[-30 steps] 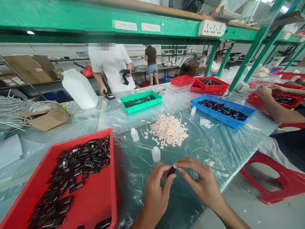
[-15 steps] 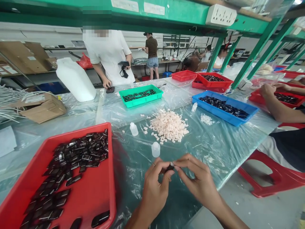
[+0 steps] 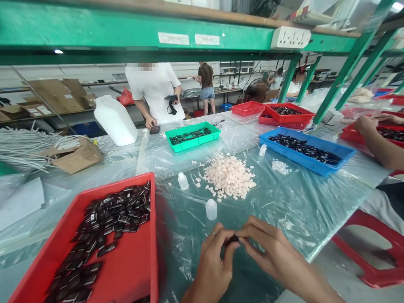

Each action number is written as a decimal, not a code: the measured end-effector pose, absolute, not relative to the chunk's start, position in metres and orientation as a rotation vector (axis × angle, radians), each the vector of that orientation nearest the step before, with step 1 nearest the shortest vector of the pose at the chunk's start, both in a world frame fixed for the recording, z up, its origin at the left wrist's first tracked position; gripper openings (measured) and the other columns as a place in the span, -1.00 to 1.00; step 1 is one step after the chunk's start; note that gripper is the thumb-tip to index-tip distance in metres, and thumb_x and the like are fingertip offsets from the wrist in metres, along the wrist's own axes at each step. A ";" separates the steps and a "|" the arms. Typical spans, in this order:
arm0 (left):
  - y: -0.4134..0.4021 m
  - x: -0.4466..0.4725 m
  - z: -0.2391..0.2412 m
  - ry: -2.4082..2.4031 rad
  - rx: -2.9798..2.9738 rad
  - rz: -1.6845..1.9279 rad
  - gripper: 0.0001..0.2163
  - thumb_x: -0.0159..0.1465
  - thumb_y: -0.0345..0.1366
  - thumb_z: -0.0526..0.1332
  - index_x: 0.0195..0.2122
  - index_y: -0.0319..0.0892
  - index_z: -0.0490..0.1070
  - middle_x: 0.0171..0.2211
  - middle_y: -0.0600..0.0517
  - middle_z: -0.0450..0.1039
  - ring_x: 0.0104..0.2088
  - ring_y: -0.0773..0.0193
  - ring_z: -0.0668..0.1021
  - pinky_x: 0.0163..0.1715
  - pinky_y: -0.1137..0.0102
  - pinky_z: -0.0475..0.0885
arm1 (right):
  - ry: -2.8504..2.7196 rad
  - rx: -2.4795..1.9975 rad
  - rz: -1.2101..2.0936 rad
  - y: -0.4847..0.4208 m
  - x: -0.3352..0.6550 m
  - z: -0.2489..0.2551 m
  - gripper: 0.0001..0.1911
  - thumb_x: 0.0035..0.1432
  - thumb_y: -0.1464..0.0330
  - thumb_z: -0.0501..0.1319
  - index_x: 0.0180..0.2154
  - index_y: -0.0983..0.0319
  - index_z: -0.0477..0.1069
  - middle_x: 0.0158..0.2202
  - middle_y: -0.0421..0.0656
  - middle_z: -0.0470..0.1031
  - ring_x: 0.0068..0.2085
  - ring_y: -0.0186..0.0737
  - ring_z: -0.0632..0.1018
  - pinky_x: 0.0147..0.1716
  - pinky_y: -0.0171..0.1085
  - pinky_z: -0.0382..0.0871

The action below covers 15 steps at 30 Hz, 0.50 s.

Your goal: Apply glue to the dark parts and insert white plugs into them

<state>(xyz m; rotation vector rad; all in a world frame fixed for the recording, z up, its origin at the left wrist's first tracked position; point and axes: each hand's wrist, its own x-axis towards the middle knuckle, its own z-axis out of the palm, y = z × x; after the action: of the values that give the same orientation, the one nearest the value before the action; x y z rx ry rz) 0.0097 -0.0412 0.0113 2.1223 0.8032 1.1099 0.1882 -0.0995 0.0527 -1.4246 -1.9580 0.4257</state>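
Note:
My left hand (image 3: 217, 256) is closed, pinching a small dark plastic piece (image 3: 232, 239) between thumb and fingers. From the right, my right hand (image 3: 265, 244) meets it with thumb and fingertips pressed together at the piece's end. Whatever sits between those right fingertips is hidden. Just beyond my hands stands a small translucent squeeze bottle (image 3: 211, 209), with another small bottle (image 3: 183, 181) farther left. A heap of small cream-coloured pieces (image 3: 230, 176) lies past them on the plastic-covered table (image 3: 284, 227).
To the left, a red tray (image 3: 132, 261) holds many dark glossy pieces. Farther back are a green tray (image 3: 192, 136), a blue tray (image 3: 315, 151), tiny white parts (image 3: 280, 166) and a white jug (image 3: 115, 120). A co-worker's arm (image 3: 378, 139) reaches in at right; another person stands across the table.
The view has shifted, so everything sits a little lower and farther right. Both hands stay together at the dark piece; a pale bit at the right fingertips no longer shows.

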 end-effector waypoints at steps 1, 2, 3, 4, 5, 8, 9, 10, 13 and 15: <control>-0.040 0.009 0.011 0.805 2.119 1.111 -0.84 0.36 -0.45 0.17 -0.27 -0.08 0.51 -0.40 0.08 0.53 -0.36 0.27 0.58 -0.30 0.50 0.50 | -1.932 -1.419 0.418 -0.100 0.186 0.050 -0.85 0.44 0.45 0.10 -0.10 0.10 0.39 -0.23 -0.15 0.40 -0.32 -0.19 0.51 -0.42 -0.26 0.28; -0.039 0.009 0.010 0.809 2.110 1.116 -0.85 0.36 -0.43 0.18 -0.27 -0.07 0.52 -0.41 0.08 0.53 -0.36 0.26 0.58 -0.28 0.49 0.51 | -1.904 -1.410 0.403 -0.101 0.182 0.047 -0.84 0.46 0.43 0.08 -0.06 0.11 0.39 -0.21 -0.13 0.40 -0.28 -0.18 0.52 -0.37 -0.25 0.34; -0.039 0.008 0.008 0.817 2.096 1.125 -0.86 0.37 -0.40 0.19 -0.27 -0.06 0.53 -0.40 0.08 0.54 -0.35 0.25 0.59 -0.27 0.47 0.52 | -1.877 -1.405 0.383 -0.103 0.177 0.044 -0.83 0.47 0.42 0.05 -0.06 0.14 0.40 -0.20 -0.10 0.40 -0.25 -0.16 0.53 -0.32 -0.23 0.38; -0.038 0.008 0.005 0.831 2.077 1.136 -0.86 0.37 -0.38 0.20 -0.26 -0.05 0.54 -0.38 0.08 0.55 -0.34 0.24 0.60 -0.25 0.45 0.52 | -1.853 -1.402 0.363 -0.104 0.171 0.041 -0.82 0.47 0.41 0.04 -0.08 0.17 0.41 -0.21 -0.08 0.40 -0.24 -0.15 0.53 -0.29 -0.21 0.41; -0.038 0.007 0.002 0.849 2.052 1.146 -0.87 0.38 -0.35 0.20 -0.25 -0.04 0.55 -0.37 0.07 0.55 -0.34 0.23 0.60 -0.25 0.44 0.53 | -1.833 -1.402 0.348 -0.106 0.166 0.039 -0.81 0.46 0.41 0.03 -0.11 0.19 0.43 -0.22 -0.07 0.41 -0.23 -0.14 0.53 -0.27 -0.20 0.42; -0.038 0.007 -0.009 0.899 1.976 1.161 -0.83 0.41 -0.21 0.19 -0.26 -0.04 0.56 -0.37 0.04 0.53 -0.34 0.20 0.61 -0.30 0.42 0.54 | -1.807 -1.407 0.369 -0.106 0.161 0.040 -0.82 0.42 0.41 0.09 -0.09 0.21 0.46 -0.21 -0.07 0.44 -0.23 -0.18 0.54 -0.28 -0.25 0.47; -0.038 0.007 -0.011 0.910 1.954 1.158 -0.81 0.41 -0.15 0.19 -0.26 -0.05 0.57 -0.39 0.04 0.52 -0.36 0.20 0.61 -0.32 0.42 0.55 | -1.818 -1.403 0.401 -0.104 0.167 0.042 -0.83 0.40 0.40 0.14 -0.05 0.18 0.48 -0.19 -0.10 0.46 -0.22 -0.22 0.56 -0.27 -0.28 0.50; -0.037 0.008 -0.013 0.919 1.934 1.154 -0.79 0.42 -0.11 0.19 -0.25 -0.05 0.57 -0.38 0.05 0.51 -0.39 0.22 0.61 -0.35 0.43 0.56 | -1.833 -1.402 0.429 -0.099 0.178 0.044 -0.82 0.38 0.38 0.20 -0.01 0.15 0.48 -0.17 -0.14 0.49 -0.21 -0.25 0.58 -0.25 -0.31 0.52; -0.034 0.010 -0.014 0.960 1.864 1.136 -0.74 0.42 -0.05 0.19 -0.02 -0.02 0.56 -0.29 0.05 0.49 -0.52 0.32 0.55 -0.46 0.47 0.56 | -1.801 -1.530 0.412 -0.074 0.241 0.046 -0.78 0.38 0.36 0.25 0.05 0.15 0.47 -0.12 -0.19 0.56 -0.17 -0.26 0.62 -0.14 -0.25 0.57; -0.033 0.011 -0.013 0.973 1.805 1.114 -0.71 0.42 -0.04 0.19 0.07 0.03 0.54 -0.23 0.05 0.49 -0.56 0.37 0.51 -0.47 0.48 0.54 | -1.631 -1.775 0.268 -0.051 0.300 0.043 -0.76 0.43 0.31 0.22 0.05 0.27 0.43 -0.03 -0.09 0.53 -0.08 -0.15 0.60 -0.10 -0.09 0.57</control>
<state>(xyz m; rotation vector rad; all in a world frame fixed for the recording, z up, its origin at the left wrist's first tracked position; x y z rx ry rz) 0.0106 -0.0325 -0.0132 1.8046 0.9732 1.1142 0.3000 -0.0511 0.0426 -1.7747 -1.6310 0.2685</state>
